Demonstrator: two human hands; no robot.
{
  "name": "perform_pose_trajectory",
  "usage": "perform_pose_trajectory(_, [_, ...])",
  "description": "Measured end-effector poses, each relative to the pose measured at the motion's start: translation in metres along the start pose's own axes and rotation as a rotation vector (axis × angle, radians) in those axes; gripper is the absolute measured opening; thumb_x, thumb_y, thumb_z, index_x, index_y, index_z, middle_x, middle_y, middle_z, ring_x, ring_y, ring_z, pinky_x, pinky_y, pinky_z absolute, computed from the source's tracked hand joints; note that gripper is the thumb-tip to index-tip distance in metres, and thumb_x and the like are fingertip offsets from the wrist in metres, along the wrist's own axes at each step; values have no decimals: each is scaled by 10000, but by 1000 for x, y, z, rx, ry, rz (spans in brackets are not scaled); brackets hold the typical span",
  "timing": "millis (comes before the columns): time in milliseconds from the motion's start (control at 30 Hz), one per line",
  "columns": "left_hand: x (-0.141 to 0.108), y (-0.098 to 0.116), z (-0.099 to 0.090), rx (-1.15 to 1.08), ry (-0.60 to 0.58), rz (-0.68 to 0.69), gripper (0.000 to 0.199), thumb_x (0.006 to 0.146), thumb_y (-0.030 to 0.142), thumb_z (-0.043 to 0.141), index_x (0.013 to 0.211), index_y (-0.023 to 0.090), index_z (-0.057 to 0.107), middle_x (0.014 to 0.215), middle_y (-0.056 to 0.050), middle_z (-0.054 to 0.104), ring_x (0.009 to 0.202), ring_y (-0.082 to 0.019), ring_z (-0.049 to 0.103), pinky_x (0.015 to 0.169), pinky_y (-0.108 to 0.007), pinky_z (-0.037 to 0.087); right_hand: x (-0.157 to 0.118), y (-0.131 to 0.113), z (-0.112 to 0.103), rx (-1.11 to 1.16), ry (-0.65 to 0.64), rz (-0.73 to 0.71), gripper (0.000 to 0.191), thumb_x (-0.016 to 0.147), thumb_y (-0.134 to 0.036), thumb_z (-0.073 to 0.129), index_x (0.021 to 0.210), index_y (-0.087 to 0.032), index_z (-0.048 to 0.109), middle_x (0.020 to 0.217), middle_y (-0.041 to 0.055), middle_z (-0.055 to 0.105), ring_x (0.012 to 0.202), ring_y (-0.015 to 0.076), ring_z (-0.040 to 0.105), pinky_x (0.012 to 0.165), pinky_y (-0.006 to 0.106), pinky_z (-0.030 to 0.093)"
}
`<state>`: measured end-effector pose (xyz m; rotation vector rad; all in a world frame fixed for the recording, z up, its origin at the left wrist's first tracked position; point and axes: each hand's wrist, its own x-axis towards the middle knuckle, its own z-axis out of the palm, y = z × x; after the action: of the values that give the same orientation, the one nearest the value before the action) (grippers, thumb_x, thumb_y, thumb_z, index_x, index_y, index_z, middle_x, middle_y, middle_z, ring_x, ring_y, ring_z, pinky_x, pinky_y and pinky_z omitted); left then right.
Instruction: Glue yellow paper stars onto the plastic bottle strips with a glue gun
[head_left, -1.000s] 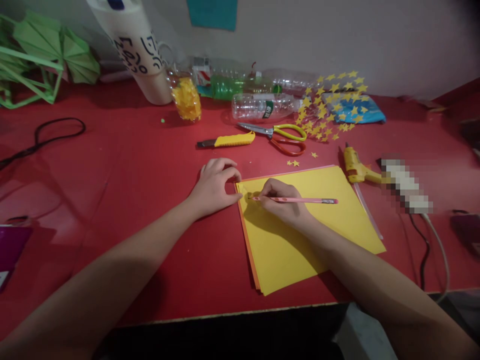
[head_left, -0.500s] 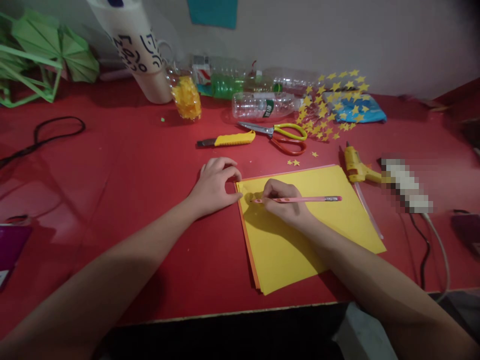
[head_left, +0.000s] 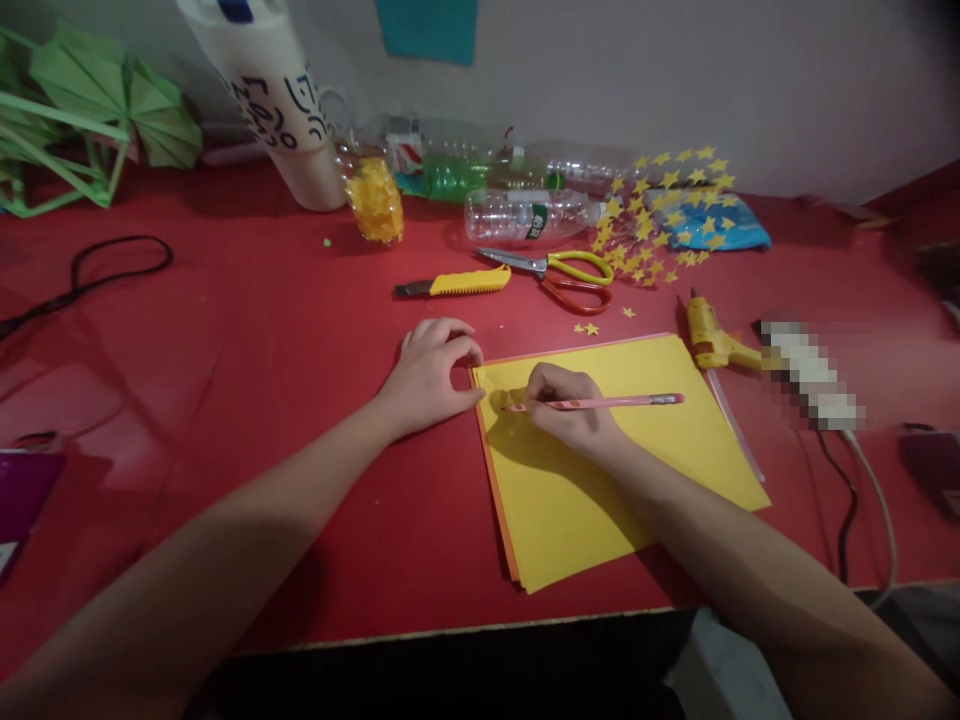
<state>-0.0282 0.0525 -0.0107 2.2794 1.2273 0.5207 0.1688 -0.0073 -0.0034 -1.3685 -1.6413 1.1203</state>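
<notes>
A stack of paper with a yellow sheet (head_left: 600, 520) on top lies on the red table (head_left: 247, 400); orange edges show at its left side. My right hand (head_left: 570, 405) is closed around a pink pencil (head_left: 630, 401) and rests on the sheet, the pencil's tip near the upper left corner. At that same corner my left hand (head_left: 435, 375) lies with fingers curved and apart, thumb and fingertips touching the paper's left edge, holding nothing.
Behind the paper lie a yellow cutter (head_left: 469, 282), scissors (head_left: 577, 270) and small yellow stars (head_left: 592, 329). A yellow glue gun (head_left: 712, 335) is at the right. Plastic bottles (head_left: 525, 215), a jar of yellow pieces (head_left: 375, 200) and a tall cup (head_left: 281, 110) stand or lie farther back.
The pencil's tip has shifted very slightly over the sheet. The whole view has moved a little; my left hand keeps its place at the paper's corner.
</notes>
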Motion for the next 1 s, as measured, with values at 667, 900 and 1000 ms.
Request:
perform_pose_trajectory(667, [0,0,0,12,-5,7,190,688,257,711,841,220,603,1214,-55,569,1157,-279,478,1004,-470,346,0,0,3,11,11,38,76,654,-218,522,599,-212,470,510,-64,457,459,68,338,454,213,260])
perform_pose_trajectory(900, [0,0,1,17,4,5,168,704,240,703,841,220,607,1211,-53,574,1158,-277,481,1006,-467,349,0,-1,4,-5,31,35,81,656,-203,530,600,-211,473,521,-65,458,474,68,351,457,211,260])
perform_pose_trajectory(1000, [0,-1,2,18,13,8,147,720,244,694,837,220,608,1204,-52,577,1150,-273,485,1005,-466,351,0,-2,5,-10,33,32,85,661,-200,527,599,-212,469,518,-69,438,474,68,345,461,214,261])
